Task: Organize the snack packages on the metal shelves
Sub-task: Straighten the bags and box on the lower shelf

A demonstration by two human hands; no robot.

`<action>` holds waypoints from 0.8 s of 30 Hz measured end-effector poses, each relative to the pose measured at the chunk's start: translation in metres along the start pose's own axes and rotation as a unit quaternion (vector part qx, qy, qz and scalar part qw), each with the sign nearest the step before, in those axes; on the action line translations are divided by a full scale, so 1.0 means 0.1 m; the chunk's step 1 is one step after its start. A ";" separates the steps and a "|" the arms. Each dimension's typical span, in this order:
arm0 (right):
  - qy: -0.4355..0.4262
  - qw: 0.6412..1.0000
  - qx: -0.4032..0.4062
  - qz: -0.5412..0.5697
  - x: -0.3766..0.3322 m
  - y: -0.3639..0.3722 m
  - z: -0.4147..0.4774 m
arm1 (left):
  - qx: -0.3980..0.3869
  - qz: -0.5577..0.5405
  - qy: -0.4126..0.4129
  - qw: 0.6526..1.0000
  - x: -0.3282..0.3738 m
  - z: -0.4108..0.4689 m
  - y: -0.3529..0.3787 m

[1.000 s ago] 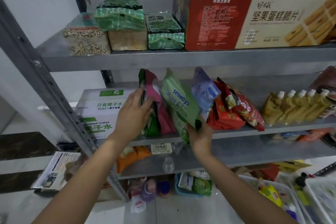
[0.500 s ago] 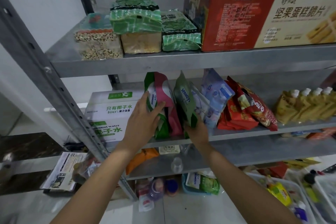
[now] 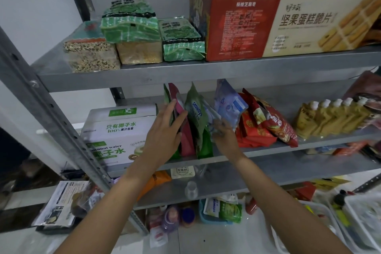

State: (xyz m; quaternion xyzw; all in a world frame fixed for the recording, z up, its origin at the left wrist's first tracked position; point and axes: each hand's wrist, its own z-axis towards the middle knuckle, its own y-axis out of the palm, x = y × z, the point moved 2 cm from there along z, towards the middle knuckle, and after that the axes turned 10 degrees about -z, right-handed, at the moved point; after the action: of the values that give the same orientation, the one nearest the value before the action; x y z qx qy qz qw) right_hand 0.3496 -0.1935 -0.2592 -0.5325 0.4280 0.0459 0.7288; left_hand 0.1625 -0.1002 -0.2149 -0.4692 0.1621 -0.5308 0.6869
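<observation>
Presses left hand (image 3: 165, 132) flat, fingers straight and close together, against pink pouch (image 3: 186, 142) on middle shelf (image 3: 268, 151). Has right hand (image 3: 225, 137) low at foot of blue pouch (image 3: 228, 103); fingers blurred, can't tell grip. Sees green pouch (image 3: 196, 117) between the two hands, standing on its bottom edge and touching pink pouch: long axis near vertical, top tipped left, printed face turned right, "seaways" lettering running along the long axis. Same lean on pink pouch. Just left of the pouches: coconut water box (image 3: 115, 134), lying flat. Right of blue pouch: red packs (image 3: 253, 136) stacked flat, red bag (image 3: 278, 126) slumped over them; then yellow spout pouches (image 3: 329, 117) in a row, caps up, well apart from the hands. On top shelf (image 3: 185, 74): grain brick (image 3: 90, 53), green bricks (image 3: 132, 24), biscuit box (image 3: 288, 22) with long axis along the shelf. On lower shelf (image 3: 268, 173): orange bag (image 3: 156, 179), clear bottle (image 3: 190, 189) upright. On floor: blue basket (image 3: 203, 217) holding green packet (image 3: 226, 210); white bin (image 3: 329, 215) at right, contents too blurred to name.
</observation>
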 end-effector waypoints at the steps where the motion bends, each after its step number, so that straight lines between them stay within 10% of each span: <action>1: 0.012 1.000 -0.012 0.023 0.00 -0.02 0.01 | -0.003 -0.003 -0.004 1.000 0.03 0.00 0.03; 18: 0.063 0.935 0.163 0.309 0.40 -0.90 -0.73 | -0.043 -0.015 -0.072 0.996 0.64 -0.20 0.21; 21: 0.056 0.929 0.138 0.340 0.39 -1.19 -0.83 | -0.020 -0.142 -0.134 0.981 0.92 -0.22 0.24; 24: 0.060 0.911 0.107 0.395 0.36 -1.40 -0.88 | 0.003 -0.409 -0.248 0.878 1.19 -0.22 0.25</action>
State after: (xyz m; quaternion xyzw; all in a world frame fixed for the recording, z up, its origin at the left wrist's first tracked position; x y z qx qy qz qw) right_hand 0.3949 -0.3390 -0.1864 -0.2405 0.6484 0.2515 0.6771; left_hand 0.2075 -0.2158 -0.2136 -0.6079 -0.2217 -0.6310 0.4280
